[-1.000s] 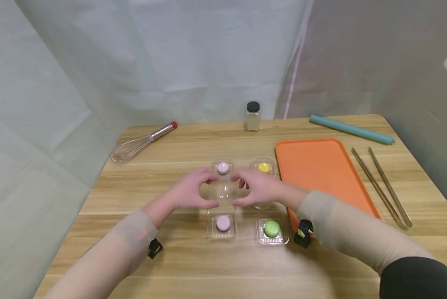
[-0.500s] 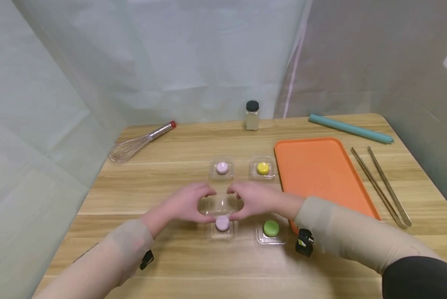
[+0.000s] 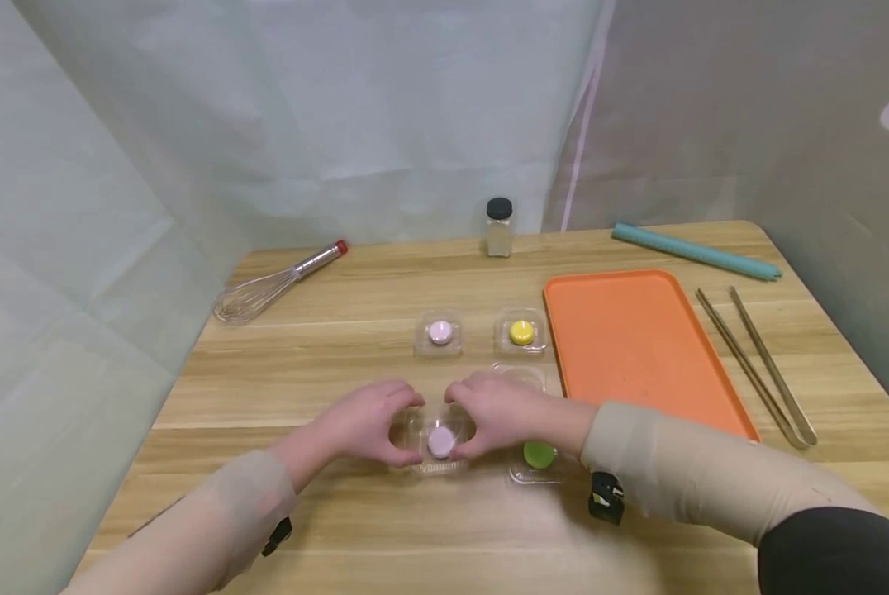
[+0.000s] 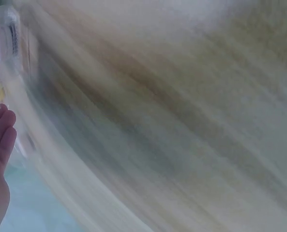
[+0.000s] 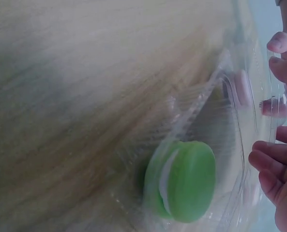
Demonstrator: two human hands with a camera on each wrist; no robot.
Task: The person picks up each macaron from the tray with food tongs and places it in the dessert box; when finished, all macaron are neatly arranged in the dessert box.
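Note:
A pale purple macaron (image 3: 440,443) sits in a small clear plastic clamshell box (image 3: 439,468) near the middle front, its hinged lid folded over toward it. My left hand (image 3: 366,423) holds the lid at its left side, thumb near the front corner and fingers near the back one. My right hand (image 3: 500,413) holds the opposite side in a mirrored curve. Just right of it, partly under my right wrist, a green macaron (image 3: 539,454) sits in another clear box with its lid raised open behind. The right wrist view shows this green macaron (image 5: 182,181) up close.
Behind stand two more clear boxes, with a purple macaron (image 3: 440,332) and a yellow macaron (image 3: 522,332). An orange tray (image 3: 623,330) and metal tongs (image 3: 758,368) lie right. A whisk (image 3: 281,285), black-capped jar (image 3: 499,227) and teal rolling pin (image 3: 697,251) lie further back.
Both hands have come toward the front, swinging the clear lid from its open position behind down over the front purple macaron. The other boxes have stayed in place.

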